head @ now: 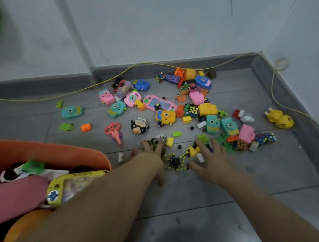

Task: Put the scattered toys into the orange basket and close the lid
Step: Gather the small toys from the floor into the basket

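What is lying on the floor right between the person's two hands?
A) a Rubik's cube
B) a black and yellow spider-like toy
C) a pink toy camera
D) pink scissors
B: the black and yellow spider-like toy sprawls on the grey floor between the left hand and the right hand.

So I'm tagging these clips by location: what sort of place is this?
Probably a corner of an indoor room, likely in a home: grey floor, pale walls with a dark skirting board, toys strewn about and an orange basket partly filled.
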Demonstrator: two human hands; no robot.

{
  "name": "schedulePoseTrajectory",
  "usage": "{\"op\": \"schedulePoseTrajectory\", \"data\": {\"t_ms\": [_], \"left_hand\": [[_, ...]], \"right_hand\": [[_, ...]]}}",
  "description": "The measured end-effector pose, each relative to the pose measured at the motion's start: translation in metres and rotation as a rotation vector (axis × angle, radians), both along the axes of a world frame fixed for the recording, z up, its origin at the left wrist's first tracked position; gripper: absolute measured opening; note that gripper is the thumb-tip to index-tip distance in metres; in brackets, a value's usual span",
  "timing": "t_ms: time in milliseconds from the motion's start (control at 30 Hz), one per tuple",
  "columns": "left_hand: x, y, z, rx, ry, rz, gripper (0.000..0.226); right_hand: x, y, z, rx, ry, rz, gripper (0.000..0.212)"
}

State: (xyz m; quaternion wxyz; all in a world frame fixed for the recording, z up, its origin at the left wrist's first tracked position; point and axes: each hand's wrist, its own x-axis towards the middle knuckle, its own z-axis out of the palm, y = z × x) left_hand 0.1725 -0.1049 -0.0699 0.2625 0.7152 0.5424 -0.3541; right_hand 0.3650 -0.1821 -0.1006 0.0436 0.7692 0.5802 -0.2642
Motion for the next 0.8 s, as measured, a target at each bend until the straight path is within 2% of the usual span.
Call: {"op": "schedulePoseTrajectory", "data": {"t_ms": [200,333,467,567,667,800], "left_hand": [[-0.010,-0.001,-0.036,0.163,-0.110,-0.006,0.110],[-0.013,0.004,-0.046,0.229,-0.099,-0.058,0.091],[-0.017,0.005,-0.046,0.236,-0.131,-0.074,0.088],[-0.020,0.003,-0.043,0.274,-0.169,-0.087,0.083],[-0.019,0.000,-0.034,0.254,-0.111,-0.073,0.088],[-0.021,-0.001,-0.022,0.146,0.034,0.077,0.118]], "right_hand": [[-0.016,0.014,-0.013,0.070,-0.088,0.112,0.090],[-0.021,0.019,-0.018,0.119,-0.095,0.134,0.073],[-0.022,0.017,-0.023,0.167,-0.045,0.117,0.062],[-0.017,0.012,-0.028,0.254,0.030,0.044,0.044],[-0.008,0.008,-0.029,0.312,0.066,-0.018,0.032],[0.006,0.010,-0.022,0.389,0.060,-0.090,0.026]]}}
